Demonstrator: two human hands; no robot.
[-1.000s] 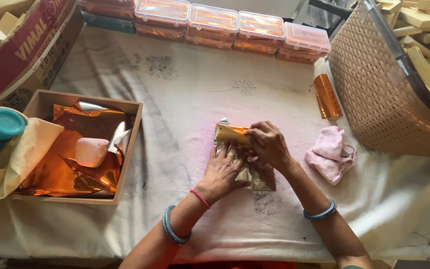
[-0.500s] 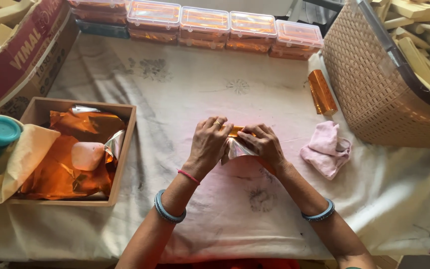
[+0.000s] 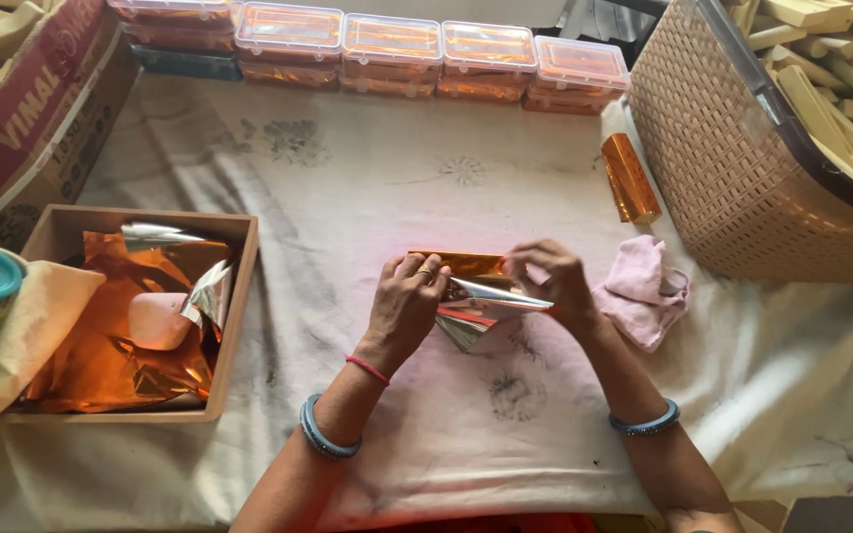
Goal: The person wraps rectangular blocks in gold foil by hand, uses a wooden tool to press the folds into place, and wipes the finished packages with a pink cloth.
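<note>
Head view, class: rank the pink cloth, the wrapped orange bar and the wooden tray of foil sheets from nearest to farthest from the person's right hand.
From the right hand:
1. Pink cloth, just to its right.
2. Wrapped orange bar, farther up beside the basket.
3. Wooden tray, far left, beyond the left hand.

Premises: a small hand-packing workshop, apparently home-based; the desk [image 3: 348,168] is covered with a stained, printed white cloth; a row of identical clear plastic boxes [image 3: 387,44] with orange contents lines the far edge; a woven basket [image 3: 733,168] at right holds many plain wooden blocks [image 3: 821,74]; a cardboard carton [image 3: 22,128] at left holds more of the same; an open tray [image 3: 234,296] contains loose orange foil sheets [image 3: 101,365]; one foil-wrapped bar [image 3: 629,178] lies finished beside the basket; a pink rag [image 3: 639,291] lies nearby.
</note>
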